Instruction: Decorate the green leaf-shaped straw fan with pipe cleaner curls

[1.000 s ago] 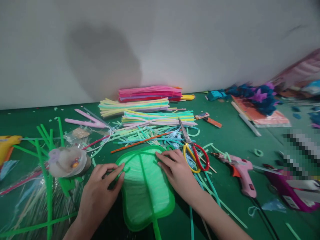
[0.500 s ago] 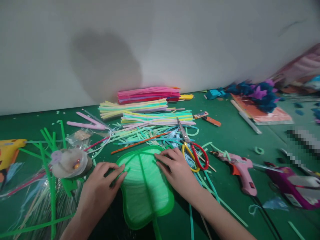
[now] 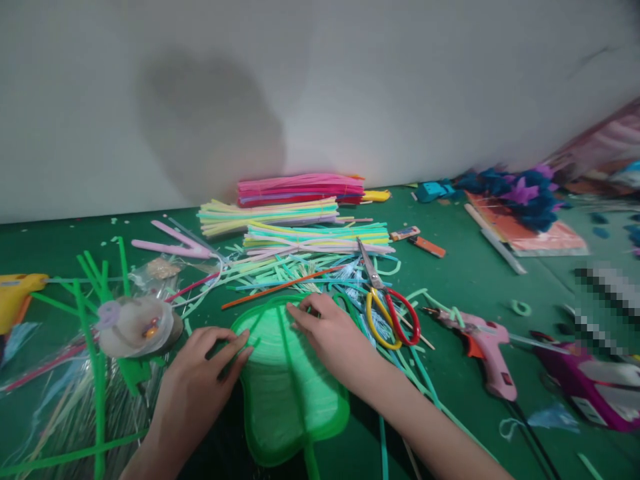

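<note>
A green leaf shape lies in front of me, with a fuzzy pipe-cleaner rim, a darker midrib and a pale, streaked face. My left hand is at its left edge, thumb and fingers pinched on a thin green pipe cleaner that slants over the leaf's upper left. My right hand reaches over the upper right, its fingertips pinched near the top of the midrib. What they grip is partly hidden and seems to be the same pipe cleaner. The leaf's stem points down towards me.
Scissors with red and yellow handles lie right of the leaf, then a pink glue gun. Bundles of coloured pipe cleaners sit by the wall. To the left stand a cup with beads and a yellow glue gun.
My right hand has moved left across the leaf, its fingertips now close to the midrib. My left hand stays at the left edge. The view has shifted slightly.
</note>
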Demonstrator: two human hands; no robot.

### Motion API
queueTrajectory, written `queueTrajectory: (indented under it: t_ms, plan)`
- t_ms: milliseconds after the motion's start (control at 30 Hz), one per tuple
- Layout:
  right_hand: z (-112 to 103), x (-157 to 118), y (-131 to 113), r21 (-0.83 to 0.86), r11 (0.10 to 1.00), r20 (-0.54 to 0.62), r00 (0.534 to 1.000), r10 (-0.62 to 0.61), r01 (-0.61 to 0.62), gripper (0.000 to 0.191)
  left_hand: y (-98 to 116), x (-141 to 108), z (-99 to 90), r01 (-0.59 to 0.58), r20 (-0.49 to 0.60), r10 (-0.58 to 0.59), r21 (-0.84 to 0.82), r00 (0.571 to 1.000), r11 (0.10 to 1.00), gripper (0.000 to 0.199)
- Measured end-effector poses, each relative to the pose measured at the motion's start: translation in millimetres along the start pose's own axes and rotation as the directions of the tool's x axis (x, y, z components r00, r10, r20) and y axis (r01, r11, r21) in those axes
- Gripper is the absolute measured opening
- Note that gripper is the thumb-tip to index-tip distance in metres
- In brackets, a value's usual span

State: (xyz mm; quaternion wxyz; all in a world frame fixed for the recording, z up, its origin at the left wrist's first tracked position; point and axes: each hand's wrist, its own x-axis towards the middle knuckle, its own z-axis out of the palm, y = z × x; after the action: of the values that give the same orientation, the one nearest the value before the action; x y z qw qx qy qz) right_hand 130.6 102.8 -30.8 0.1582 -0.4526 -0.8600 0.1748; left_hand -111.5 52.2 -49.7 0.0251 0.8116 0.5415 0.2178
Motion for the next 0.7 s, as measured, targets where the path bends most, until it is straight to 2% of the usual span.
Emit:
queueTrajectory:
  t_ms: [233, 400, 533, 700]
  plan:
    - [-3.3, -3.6, -3.8, -0.029, 0.994, 0.009, 0.995, 0.101, -0.101, 0.040, -2.7, -3.8, 2.9, 0.000, -0.025, -0.001, -0.050, 1.000, 0.999, 0.024]
    - [-1.6, 3.1, -4.3, -0.102, 0.993, 0.128, 0.989, 0.068, -0.055, 0.036, -3.1, -5.0, 3.6, -0.011, -0.045, 0.009, -0.051, 0.999, 0.999, 0.024]
    - [1.7, 5.1, -4.9, -0.156, 0.986, 0.153, 0.985, 0.076, -0.052, 0.038, -1.8, -5.3, 3.0, -0.012, -0.040, 0.009, -0.059, 0.999, 0.998, 0.025]
    - [1.0, 7.1, -5.8, -0.255, 0.967, 0.213, 0.976, 0.049, 0.007, 0.048, -1.1, -4.9, 3.4, -0.009, -0.050, 0.006, -0.051, 0.999, 0.999, 0.024]
